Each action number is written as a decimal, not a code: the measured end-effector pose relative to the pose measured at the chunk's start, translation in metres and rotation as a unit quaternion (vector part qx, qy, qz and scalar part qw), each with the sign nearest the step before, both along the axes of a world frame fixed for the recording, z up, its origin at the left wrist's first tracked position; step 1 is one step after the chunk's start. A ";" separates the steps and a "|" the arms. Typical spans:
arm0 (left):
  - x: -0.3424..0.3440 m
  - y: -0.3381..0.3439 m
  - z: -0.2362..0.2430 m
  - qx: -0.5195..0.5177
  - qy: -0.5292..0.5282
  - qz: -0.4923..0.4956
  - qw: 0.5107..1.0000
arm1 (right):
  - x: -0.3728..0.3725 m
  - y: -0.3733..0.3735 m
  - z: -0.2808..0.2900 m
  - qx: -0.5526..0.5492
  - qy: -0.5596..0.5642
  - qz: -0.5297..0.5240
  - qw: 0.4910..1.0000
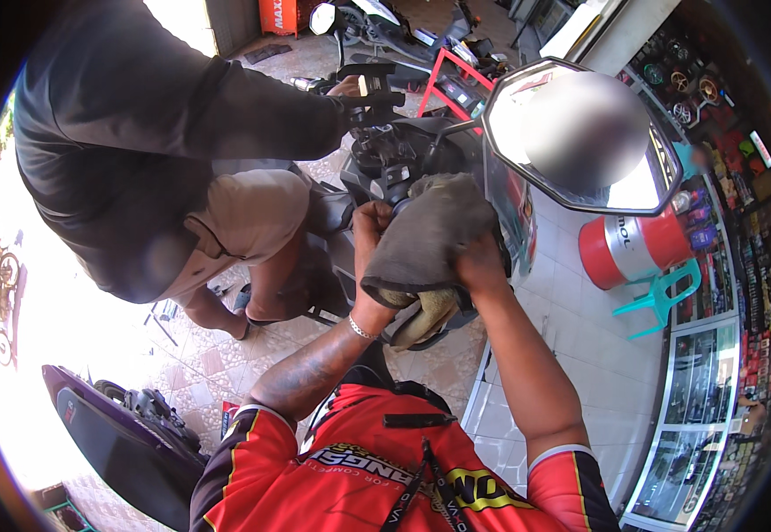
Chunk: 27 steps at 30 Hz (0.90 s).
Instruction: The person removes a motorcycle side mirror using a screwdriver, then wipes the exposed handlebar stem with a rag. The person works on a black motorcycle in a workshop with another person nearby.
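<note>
A dark grey cloth (pixel 434 235) with a tan underside drapes over the front of a black motorcycle (pixel 422 146). My left hand (pixel 370 222) is at the cloth's left edge, its fingers curled against the motorcycle's dark body; what they grip is hidden. On the cloth's right side rests my right hand (pixel 483 262), its fingers largely out of sight behind the fabric. A mirror (pixel 509 124) on a stalk rises at the motorcycle's right. Beyond the cloth, a co-worker's hand (pixel 346 87) is at the handlebar.
A co-worker in a dark jacket (pixel 137 124) stands close on the left. At the right are a red and white drum (pixel 629 248), a turquoise plastic chair (pixel 665 297) and glass display cases (pixel 696 381). A dark purple motorcycle panel (pixel 110 426) is at lower left. A red rack (pixel 443 84) stands behind.
</note>
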<state>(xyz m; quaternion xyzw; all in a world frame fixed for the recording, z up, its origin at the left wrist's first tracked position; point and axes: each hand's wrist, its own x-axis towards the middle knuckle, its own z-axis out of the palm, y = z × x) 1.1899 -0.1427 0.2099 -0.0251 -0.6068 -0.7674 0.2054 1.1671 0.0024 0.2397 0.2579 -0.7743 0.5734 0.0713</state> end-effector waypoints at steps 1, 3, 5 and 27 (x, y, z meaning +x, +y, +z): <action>0.000 0.000 0.000 -0.012 0.012 0.001 1.000 | -0.002 0.005 -0.007 0.048 0.052 -0.009 0.997; 0.000 -0.001 -0.001 0.030 0.014 -0.017 0.999 | -0.010 0.012 -0.020 0.127 0.152 -0.036 0.979; 0.001 -0.002 0.000 0.061 -0.040 -0.036 0.997 | -0.011 0.019 -0.032 0.137 0.184 -0.053 0.972; 0.004 -0.007 0.004 0.097 -0.019 -0.084 0.992 | 0.082 0.049 0.017 -0.592 -0.163 0.178 0.769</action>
